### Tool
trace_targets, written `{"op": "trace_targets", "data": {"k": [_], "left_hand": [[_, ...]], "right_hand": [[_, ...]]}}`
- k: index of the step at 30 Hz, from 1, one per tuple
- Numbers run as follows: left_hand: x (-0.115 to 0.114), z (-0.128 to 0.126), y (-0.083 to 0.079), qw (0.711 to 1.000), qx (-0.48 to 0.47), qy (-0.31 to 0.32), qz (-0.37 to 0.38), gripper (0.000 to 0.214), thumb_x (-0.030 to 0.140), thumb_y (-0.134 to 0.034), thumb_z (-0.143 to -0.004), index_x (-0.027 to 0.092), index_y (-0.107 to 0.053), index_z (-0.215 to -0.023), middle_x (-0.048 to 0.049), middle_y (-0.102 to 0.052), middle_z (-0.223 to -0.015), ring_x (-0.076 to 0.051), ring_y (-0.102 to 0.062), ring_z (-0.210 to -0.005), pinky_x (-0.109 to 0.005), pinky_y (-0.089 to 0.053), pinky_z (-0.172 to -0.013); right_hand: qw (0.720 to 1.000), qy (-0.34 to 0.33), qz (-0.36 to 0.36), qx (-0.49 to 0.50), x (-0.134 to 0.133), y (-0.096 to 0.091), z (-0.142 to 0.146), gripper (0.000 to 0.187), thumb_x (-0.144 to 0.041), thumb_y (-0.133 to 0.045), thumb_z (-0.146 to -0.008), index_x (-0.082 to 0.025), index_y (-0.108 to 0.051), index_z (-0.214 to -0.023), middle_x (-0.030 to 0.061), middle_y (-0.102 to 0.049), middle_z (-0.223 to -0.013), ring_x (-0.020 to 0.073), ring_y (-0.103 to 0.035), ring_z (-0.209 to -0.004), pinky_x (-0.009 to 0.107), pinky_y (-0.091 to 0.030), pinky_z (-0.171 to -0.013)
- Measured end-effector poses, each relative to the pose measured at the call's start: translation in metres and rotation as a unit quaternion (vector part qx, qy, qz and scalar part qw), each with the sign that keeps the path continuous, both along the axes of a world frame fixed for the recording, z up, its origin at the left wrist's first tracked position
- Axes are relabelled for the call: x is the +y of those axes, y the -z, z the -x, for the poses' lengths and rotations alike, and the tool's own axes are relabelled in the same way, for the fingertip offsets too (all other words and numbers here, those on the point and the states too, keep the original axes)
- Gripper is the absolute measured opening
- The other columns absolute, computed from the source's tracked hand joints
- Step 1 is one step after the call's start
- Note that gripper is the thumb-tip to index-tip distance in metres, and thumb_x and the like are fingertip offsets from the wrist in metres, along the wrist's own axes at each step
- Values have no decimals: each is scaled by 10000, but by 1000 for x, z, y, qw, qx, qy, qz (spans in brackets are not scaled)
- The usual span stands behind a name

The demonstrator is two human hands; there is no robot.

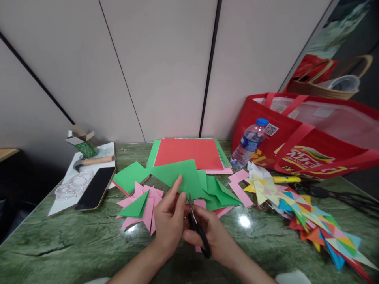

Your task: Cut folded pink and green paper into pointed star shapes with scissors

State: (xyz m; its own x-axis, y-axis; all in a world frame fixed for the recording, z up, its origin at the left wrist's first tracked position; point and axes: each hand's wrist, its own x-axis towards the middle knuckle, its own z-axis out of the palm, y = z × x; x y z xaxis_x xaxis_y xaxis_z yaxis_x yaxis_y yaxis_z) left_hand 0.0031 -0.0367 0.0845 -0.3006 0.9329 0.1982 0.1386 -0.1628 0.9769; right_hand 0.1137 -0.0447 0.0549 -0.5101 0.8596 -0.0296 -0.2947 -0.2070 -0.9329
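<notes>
Between thumb and fingers of my left hand [169,219] is a folded piece of green paper [180,173], its index finger lying along the sheet. My right hand [211,232] grips black-handled scissors [201,236], with the blades pointing up at the lower edge of that paper. Whether the blades are parted is hard to make out. Left of my hands lie pink folded pieces [142,205] with a green folded triangle [136,207] on top. Behind my right hand are more green folded pieces [220,193] and a zigzag pink paper strip [240,188].
Red sheets [189,153] lie against the wall. At left are a phone [96,188], a wooden-handled sickle [97,160], a small green box [85,148] and a green paper stack [130,177]. Right stand a water bottle [248,144], a red bag [299,138] and colourful folded paper [319,225].
</notes>
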Motion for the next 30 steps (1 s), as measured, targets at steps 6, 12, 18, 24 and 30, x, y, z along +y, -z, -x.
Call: {"op": "trace_targets", "data": {"k": [6,12,18,24,30], "left_hand": [[-1,0,0,1000,0,2,-3,423,281,-578,-783,141,-593,-1182,52,-408,-550,-66,-294,-448,-157,-345,-403],[-2,0,1,1000,-7,-2,-2,421,294,-589,-776,165,-599,-1177,50,-400,-556,-68,-291,-452,-157,-346,-402],[-1,-1,1,1000,-19,-6,-1,426,302,-609,-756,178,-610,-1164,59,-355,-537,-72,-266,-449,-155,-321,-377],[-2,-2,-1,999,-33,-2,14,455,308,-603,-756,148,-595,-1183,71,-293,-515,-74,-238,-450,-149,-305,-361],[-2,-3,-3,999,-50,-8,20,458,323,-624,-734,157,-612,-1161,71,-306,-509,-70,-244,-440,-147,-300,-354]], "right_hand": [[1000,7,0,-14,1,-3,1,456,-434,-795,-568,-162,-544,-834,-48,-446,-634,102,-360,-563,232,-280,-529],[1000,20,1,-17,1,-4,1,442,-431,-797,-560,-168,-533,-797,-58,-427,-609,93,-328,-539,225,-271,-509],[1000,24,-4,-18,1,-5,2,419,-421,-796,-564,-166,-530,-763,-61,-424,-598,84,-320,-526,217,-279,-501],[999,30,22,-34,2,-7,4,442,-452,-798,-533,-167,-540,-751,-63,-443,-568,82,-335,-505,217,-269,-481],[997,45,10,-55,2,-1,4,430,-456,-796,-529,-171,-529,-710,-78,-425,-515,69,-327,-456,203,-266,-438]]}}
